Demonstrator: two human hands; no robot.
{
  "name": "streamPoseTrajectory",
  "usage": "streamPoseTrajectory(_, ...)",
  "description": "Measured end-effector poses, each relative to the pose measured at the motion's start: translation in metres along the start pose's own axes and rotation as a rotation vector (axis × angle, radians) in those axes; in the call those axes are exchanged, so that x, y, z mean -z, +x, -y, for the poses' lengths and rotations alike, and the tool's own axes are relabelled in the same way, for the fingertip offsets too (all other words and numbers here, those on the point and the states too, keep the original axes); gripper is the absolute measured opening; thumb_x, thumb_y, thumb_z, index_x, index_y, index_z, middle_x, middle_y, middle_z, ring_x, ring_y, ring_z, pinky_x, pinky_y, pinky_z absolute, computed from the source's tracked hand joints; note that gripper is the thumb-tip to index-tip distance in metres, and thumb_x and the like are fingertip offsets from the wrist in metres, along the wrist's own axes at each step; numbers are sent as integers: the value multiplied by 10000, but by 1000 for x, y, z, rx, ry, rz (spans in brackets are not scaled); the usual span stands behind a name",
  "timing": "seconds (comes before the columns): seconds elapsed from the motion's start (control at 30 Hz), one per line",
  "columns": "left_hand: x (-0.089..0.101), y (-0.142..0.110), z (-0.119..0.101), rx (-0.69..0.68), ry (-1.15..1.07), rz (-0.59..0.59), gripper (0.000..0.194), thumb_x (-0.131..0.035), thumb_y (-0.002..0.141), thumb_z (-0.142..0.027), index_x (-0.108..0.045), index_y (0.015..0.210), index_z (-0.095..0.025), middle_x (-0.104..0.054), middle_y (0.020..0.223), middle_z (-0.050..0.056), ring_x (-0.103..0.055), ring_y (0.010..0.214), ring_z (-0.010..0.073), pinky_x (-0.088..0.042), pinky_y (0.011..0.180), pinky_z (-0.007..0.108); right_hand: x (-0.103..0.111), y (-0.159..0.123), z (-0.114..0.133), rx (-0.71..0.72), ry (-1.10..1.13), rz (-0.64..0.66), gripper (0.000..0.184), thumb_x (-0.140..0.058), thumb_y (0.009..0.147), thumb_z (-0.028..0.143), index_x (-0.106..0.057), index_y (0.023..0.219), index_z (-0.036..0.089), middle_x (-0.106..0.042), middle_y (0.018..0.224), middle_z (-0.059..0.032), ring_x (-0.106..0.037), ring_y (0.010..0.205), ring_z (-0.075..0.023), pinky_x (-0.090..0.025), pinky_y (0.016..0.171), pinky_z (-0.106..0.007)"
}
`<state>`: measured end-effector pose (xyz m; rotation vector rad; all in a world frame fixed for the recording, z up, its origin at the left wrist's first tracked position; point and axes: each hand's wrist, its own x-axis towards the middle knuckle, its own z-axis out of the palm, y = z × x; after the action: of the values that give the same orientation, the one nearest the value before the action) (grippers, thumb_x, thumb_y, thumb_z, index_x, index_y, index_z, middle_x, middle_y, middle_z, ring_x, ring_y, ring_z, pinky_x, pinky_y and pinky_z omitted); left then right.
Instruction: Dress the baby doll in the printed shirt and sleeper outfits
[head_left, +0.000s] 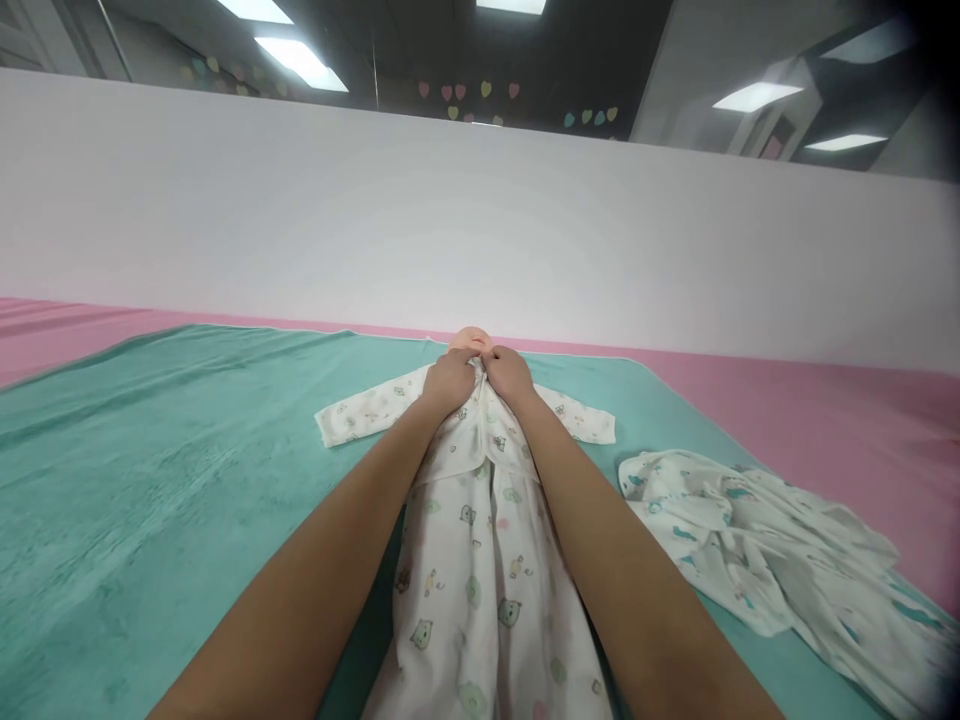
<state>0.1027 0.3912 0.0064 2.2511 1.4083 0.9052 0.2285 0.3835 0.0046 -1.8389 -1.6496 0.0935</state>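
Observation:
A baby doll [471, 337] lies on its back, its head at the far end. It wears a white baby jacket [480, 425] printed with small animals, sleeves spread to both sides. Below the jacket, matching baby pants [484, 600] reach toward me. At the doll's neck, my left hand [451, 378] is closed on the left side of the jacket's collar. My right hand [510, 373] pinches the right side of the same collar, close beside it. Both hands hide part of the neckline and the doll's chin. Whatever fastening lies between my fingers is too small to make out.
A teal blanket [187, 450] lies under the doll, over a pink sheet [780, 430]. To the right is a crumpled white printed cloth [757, 540]. Behind stands a white wall [480, 230], with dark glass bearing heart stickers [460, 92] above it.

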Motion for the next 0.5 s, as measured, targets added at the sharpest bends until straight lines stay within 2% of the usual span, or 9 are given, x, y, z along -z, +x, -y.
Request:
streamPoseTrajectory(0.13,-1,-1,2,-52,-49,-36,485,-349,779,-127,-560,1186,-287,-534,1271,19,-493,1147,242,-380,970,391,2,-6,4,-26,-6,-10,280,-326,846,334,-569,805,201,-640,858,-64,-547,742,-194,-362,606,-273)
streamPoseTrajectory(0.23,-1,-6,4,-86,-57,-79,450,-338,801,-143,-582,1149,-292,-551,1247,13,-519,1113,228,-396,959,385,9,-19,13,-28,-25,-33,274,-374,834,331,-545,999,195,-639,885,-74,-562,776,-222,-374,633,-292)
streamPoseTrajectory(0.33,2,-18,5,-137,-52,-117,415,-321,828,-156,-597,1117,-268,-568,1222,11,-513,1122,196,-396,970,350,17,-41,21,50,-51,-59,377,-378,830,251,-435,1203,243,-632,988,-49,-575,839,-220,-378,681,-297)
streamPoseTrajectory(0.43,5,-37,5,-245,12,-147,409,-313,848,-159,-583,1140,-254,-516,1290,8,-446,1198,174,-346,1026,339,23,-68,22,156,-75,-72,355,-320,867,237,-433,1195,308,-611,1057,-11,-569,878,-196,-369,703,-289)
streamPoseTrajectory(0.5,5,-52,8,-289,55,-133,404,-320,861,-186,-559,1178,-256,-453,1352,5,-383,1253,179,-303,1062,366,25,-85,20,165,-63,-76,301,-285,899,297,-465,1140,302,-609,1038,-3,-563,866,-186,-365,691,-283)
